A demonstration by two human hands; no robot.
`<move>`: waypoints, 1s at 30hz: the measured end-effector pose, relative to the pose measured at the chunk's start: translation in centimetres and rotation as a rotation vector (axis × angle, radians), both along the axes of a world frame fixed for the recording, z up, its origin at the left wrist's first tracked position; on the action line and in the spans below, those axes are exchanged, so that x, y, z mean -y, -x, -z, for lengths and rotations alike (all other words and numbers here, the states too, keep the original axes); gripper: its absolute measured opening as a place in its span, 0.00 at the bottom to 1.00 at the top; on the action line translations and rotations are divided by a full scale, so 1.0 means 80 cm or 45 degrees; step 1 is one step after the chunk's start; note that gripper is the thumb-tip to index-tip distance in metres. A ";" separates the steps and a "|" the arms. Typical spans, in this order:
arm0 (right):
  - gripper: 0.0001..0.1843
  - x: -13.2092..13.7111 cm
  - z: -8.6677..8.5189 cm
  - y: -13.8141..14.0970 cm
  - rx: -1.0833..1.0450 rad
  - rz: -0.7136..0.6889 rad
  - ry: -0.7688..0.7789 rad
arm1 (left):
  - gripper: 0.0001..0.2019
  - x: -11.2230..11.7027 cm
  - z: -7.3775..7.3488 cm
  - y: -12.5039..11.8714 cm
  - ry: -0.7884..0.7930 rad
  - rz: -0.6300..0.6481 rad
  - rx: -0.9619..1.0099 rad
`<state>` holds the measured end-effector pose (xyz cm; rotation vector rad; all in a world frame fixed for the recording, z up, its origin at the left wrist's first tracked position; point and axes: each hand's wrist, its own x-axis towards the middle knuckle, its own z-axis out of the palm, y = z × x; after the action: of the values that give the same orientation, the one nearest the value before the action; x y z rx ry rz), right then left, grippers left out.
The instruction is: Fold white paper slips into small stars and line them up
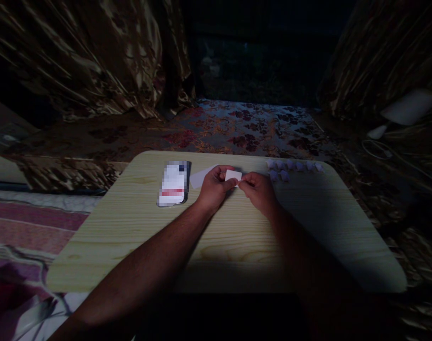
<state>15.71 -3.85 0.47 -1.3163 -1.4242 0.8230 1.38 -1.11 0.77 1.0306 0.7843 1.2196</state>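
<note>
A small white piece of paper [233, 175] is pinched between both of my hands above the far middle of a light wooden table [216, 246]. My left hand [212, 187] grips its left side with curled fingers. My right hand [258, 189] pinches its right edge. Another pale sheet of paper [200, 177] lies flat on the table just behind my left hand.
A phone [173, 183] lies face up to the left of my hands. Several small folded paper pieces [294, 166] sit in a row at the table's far right. Patterned fabric and curtains surround the table in dim light.
</note>
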 end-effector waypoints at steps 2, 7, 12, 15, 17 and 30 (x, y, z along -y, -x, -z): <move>0.09 0.000 0.002 0.001 0.004 0.008 -0.004 | 0.21 0.000 0.000 0.000 0.008 -0.009 0.000; 0.10 -0.002 0.005 0.002 0.061 0.019 -0.020 | 0.22 0.001 0.001 0.000 0.000 -0.014 -0.017; 0.08 0.002 0.003 0.005 0.130 0.121 -0.151 | 0.24 0.002 0.001 -0.002 -0.033 -0.071 -0.022; 0.08 0.007 0.000 0.005 0.252 0.205 -0.309 | 0.21 0.001 -0.002 -0.001 0.018 -0.099 0.029; 0.08 0.011 -0.001 0.004 0.358 0.223 -0.403 | 0.20 0.000 -0.004 0.001 0.110 -0.067 0.067; 0.07 0.008 0.008 0.000 0.505 0.220 -0.607 | 0.20 -0.002 -0.007 0.003 0.181 -0.025 0.050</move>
<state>15.72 -4.48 -0.18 -1.2407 -1.6537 0.0884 1.12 -0.94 1.31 0.8822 0.8399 1.1797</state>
